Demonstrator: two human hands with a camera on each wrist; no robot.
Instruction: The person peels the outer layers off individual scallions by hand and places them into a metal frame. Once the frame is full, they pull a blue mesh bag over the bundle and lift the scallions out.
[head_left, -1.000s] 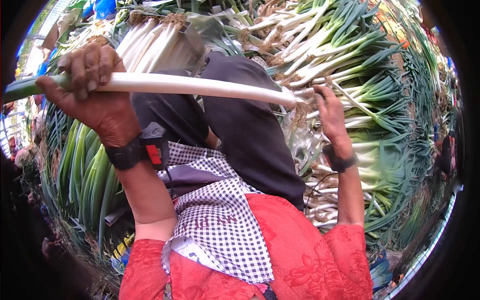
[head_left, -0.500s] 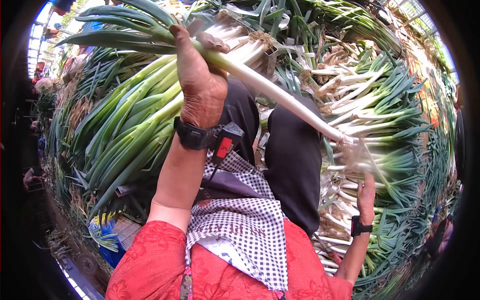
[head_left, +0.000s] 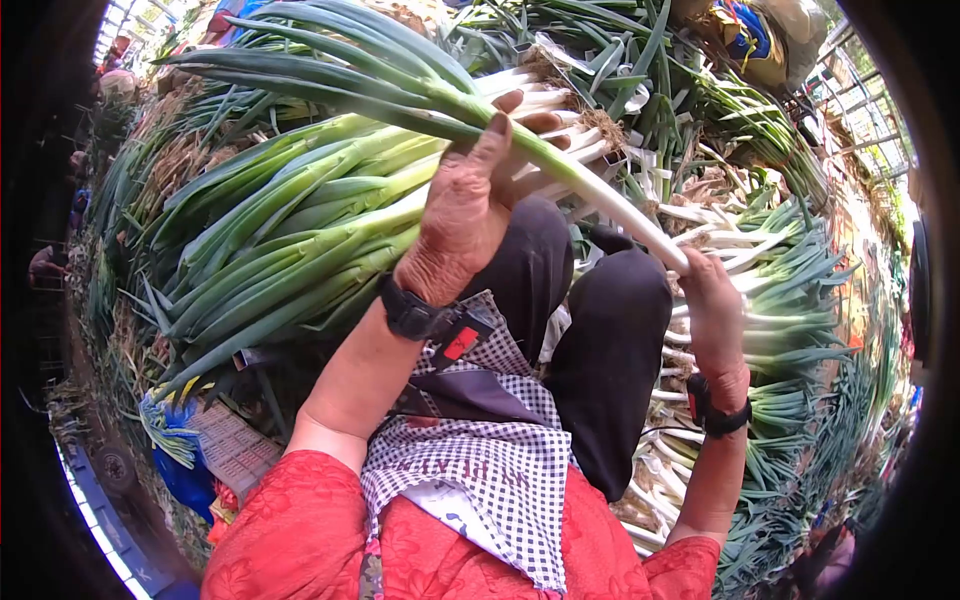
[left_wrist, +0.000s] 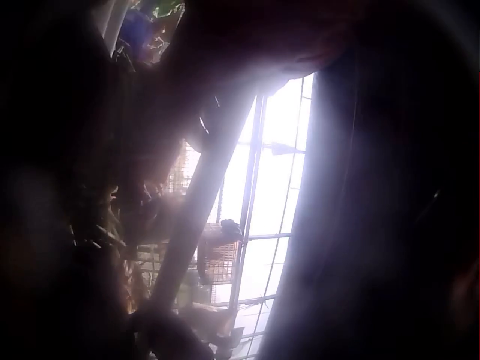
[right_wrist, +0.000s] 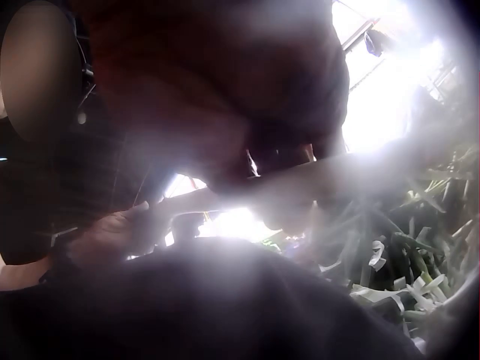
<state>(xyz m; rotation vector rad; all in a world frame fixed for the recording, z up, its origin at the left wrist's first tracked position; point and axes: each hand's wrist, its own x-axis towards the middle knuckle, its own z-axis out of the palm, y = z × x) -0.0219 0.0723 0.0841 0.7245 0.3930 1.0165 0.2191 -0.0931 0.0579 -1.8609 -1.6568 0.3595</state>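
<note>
One long leek (head_left: pixel 600 190) with green leaves and a white stalk lies slanted above the person's knees in the head view. The left hand (head_left: pixel 475 195) grips it where the leaves meet the stalk. At the white root end, the right hand (head_left: pixel 715 315) pinches the stalk with fingers and thumb; the roots are hidden there. Both wrist views are dark and hazy, with the stalk (left_wrist: pixel 191 217) crossing the left one and also visible as a pale stalk (right_wrist: pixel 300 184) in the right one.
A pile of large leeks (head_left: pixel 300 230) lies at the left, roots toward the middle. Rows of thinner leeks (head_left: pixel 790 300) line the right side. A blue bag (head_left: pixel 185 480) and a printed sheet (head_left: pixel 235 445) are at lower left. Bundled greens (head_left: pixel 760 120) lie at upper right.
The view has shifted. The left hand has moved from left toward the middle with the leek, now gripping nearer its leaves. The right hand, apart from the root end before, now holds it.
</note>
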